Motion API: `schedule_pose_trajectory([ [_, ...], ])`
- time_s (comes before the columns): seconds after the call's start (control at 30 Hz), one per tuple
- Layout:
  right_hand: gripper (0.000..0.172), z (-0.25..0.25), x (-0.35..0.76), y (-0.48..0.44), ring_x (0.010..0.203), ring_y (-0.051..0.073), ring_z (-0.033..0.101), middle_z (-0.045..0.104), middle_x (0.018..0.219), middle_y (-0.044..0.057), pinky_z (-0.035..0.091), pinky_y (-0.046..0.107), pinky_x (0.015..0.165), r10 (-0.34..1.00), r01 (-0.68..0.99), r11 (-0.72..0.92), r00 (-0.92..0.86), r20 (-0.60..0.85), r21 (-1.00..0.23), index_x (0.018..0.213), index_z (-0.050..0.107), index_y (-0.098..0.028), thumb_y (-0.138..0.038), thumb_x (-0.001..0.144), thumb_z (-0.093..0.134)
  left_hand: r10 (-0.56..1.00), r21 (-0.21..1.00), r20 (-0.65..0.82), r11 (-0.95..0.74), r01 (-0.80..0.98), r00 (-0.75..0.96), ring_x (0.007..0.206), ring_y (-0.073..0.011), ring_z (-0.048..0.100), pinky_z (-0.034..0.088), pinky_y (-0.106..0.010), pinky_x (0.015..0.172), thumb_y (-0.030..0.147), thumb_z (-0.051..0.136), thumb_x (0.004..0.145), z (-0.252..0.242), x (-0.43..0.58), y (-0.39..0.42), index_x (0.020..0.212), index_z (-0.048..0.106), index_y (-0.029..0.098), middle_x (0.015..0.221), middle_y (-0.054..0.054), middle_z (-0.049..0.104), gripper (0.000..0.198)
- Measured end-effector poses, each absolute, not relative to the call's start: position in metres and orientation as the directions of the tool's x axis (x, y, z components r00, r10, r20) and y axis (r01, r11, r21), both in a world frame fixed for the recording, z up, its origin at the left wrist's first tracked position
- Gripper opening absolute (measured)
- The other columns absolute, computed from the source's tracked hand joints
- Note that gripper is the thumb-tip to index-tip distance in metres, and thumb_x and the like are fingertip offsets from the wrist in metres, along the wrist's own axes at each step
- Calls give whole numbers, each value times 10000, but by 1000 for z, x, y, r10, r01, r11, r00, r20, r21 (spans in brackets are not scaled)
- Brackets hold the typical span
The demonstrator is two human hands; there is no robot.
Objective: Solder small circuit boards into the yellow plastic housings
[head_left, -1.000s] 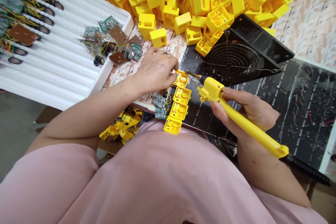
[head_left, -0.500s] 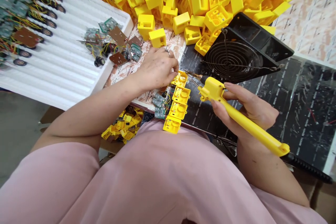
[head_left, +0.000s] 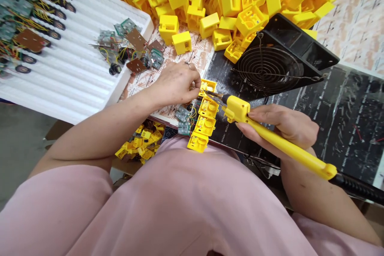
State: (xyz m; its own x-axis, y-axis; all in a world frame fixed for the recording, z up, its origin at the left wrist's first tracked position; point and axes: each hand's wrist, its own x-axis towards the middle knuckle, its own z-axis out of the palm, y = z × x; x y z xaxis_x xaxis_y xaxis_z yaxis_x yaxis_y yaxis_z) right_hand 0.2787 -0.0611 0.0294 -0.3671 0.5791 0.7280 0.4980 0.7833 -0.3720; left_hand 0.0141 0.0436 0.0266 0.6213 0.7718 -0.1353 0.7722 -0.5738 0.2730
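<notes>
The right hand [head_left: 277,126] is closed around a yellow soldering iron [head_left: 288,146], and its tip sits at the lower edge of the top case in a row of four yellow plastic cases [head_left: 207,118]. The row lies at the edge of a black mat [head_left: 339,128]. The left hand [head_left: 175,84], with one ring, is curled, its fingertips [head_left: 196,86] just beside that top case; whether they grip anything, I cannot tell.

Two small circuit boards [head_left: 183,115] lie just left of the row. One black fan [head_left: 268,64] stands beyond the iron, and one white foam tray [head_left: 75,84] holds wired boards.

Half a second earlier, the iron's tip was higher and further right, and the left hand sat slightly further up.
</notes>
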Motion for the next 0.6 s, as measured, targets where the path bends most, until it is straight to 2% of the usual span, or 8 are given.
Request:
schedule_pose_trajectory([
  [0.13,261,31,276,-56,626,160,758,773,742,-9,599,210,485,580,515,782,-397,711,-351,906,661,-241,-266,817,905,764,192,-240,-568,800,599,933,-253,711,496,-351,854,266,571,800,38,21,45,881,784,195,914,-58,756,239],
  [0.27,217,35,275,-54,651,161,762,772,755,7,613,220,543,596,498,785,-446,668,-369,897,671,-224,-240,842,881,743,149,-333,-566,811,580,962,-229,713,490,-305,860,282,566,829,49,28,47,904,783,194,870,-35,740,246],
  [0.43,175,44,277,-49,610,140,734,754,736,-15,593,221,542,545,443,833,-559,625,-330,868,665,-223,-214,876,839,770,108,-397,-502,858,500,987,-253,727,507,-338,907,294,613,814,53,37,50,885,777,196,869,-21,722,204],
  [0.6,189,46,289,-52,659,133,749,770,771,-3,580,193,542,596,510,781,-434,676,-361,918,688,-220,-210,846,863,769,104,-401,-501,859,498,973,-249,732,518,-351,927,275,614,785,52,38,52,858,768,201,834,-7,695,186],
])
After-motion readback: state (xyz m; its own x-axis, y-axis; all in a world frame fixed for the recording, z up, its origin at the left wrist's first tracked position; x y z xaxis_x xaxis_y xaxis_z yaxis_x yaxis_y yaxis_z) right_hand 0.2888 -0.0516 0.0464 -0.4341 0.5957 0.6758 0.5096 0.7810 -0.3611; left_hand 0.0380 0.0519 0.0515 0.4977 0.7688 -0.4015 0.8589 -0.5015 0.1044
